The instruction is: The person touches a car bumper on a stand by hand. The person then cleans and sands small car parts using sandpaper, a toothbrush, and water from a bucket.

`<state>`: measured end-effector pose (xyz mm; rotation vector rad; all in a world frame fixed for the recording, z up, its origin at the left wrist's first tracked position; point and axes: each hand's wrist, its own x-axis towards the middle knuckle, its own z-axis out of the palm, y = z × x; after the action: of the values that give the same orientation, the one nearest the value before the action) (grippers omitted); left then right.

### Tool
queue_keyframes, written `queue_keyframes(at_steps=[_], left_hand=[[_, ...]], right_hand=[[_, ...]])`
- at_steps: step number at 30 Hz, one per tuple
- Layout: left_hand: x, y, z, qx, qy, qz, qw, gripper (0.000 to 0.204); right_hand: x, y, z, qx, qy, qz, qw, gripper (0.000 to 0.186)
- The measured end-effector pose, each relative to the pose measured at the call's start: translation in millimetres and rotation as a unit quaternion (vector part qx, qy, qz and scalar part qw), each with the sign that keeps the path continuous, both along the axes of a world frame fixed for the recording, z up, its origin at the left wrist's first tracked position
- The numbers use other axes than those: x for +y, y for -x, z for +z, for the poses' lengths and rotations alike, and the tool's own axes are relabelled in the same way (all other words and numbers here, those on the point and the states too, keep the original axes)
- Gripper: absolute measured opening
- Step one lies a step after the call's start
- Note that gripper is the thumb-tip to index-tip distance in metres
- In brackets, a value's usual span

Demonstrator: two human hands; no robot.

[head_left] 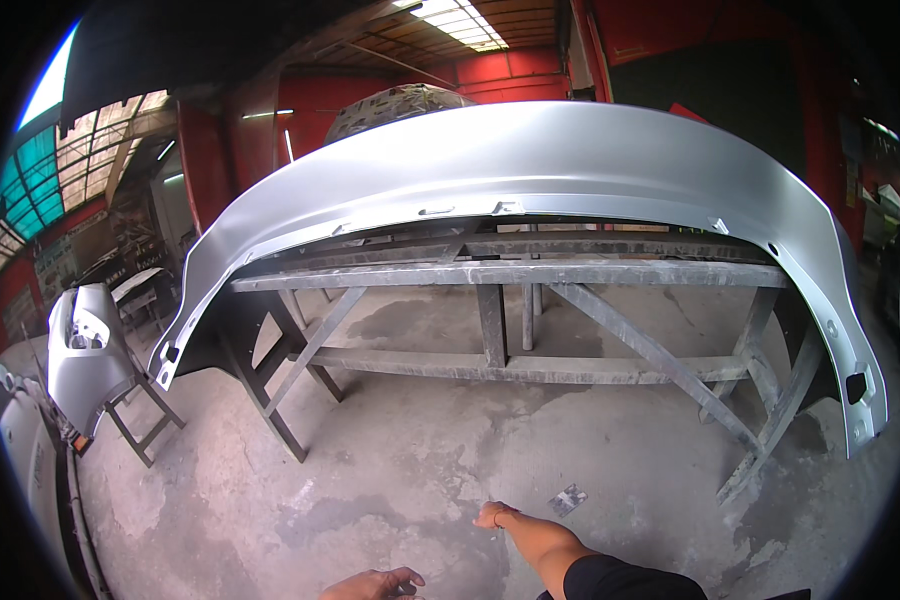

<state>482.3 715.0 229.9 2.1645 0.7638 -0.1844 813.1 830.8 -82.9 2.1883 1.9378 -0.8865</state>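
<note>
A large silver bumper cover (610,150) rests across a worn metal stand (510,272), its curved ends hanging down at both sides. My right hand (492,514) reaches out over the floor in front of the stand, apart from the bumper. It is small and foreshortened, so how its fingers are held cannot be made out; a thin band circles the wrist. At the lower edge is my left hand (375,584), partly cut off, its fingers loosely apart and nothing seen in them.
At the left, another silver car body panel (80,350) sits on a dark stand (148,425). Braced legs of the big stand reach the stained concrete floor (400,480). A small flat scrap (569,499) lies there, right of my right hand. Behind the bumper stands a covered, rounded object (395,108).
</note>
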Motion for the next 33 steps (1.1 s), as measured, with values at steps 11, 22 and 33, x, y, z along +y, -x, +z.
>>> queue_keyframes(at_steps=[11, 22, 33], left_hand=[[0.0, -2.5, -1.2, -0.008, 0.013, -0.007, 1.0, 0.04], [2.2, -2.7, -0.7, 0.001, 0.004, -0.004, 1.0, 0.046], [0.2, -2.7, 2.8, 0.003, -0.005, -0.012, 1.0, 0.045]], right_hand=[[10.6, -8.8, -16.0, 0.037, 0.091, -0.029, 0.995, 0.055], [12.8, -7.5, -22.0, 0.031, 0.092, -0.056, 0.994, 0.056], [8.5, -5.5, -8.4, 0.03, 0.093, -0.038, 0.994, 0.053]])
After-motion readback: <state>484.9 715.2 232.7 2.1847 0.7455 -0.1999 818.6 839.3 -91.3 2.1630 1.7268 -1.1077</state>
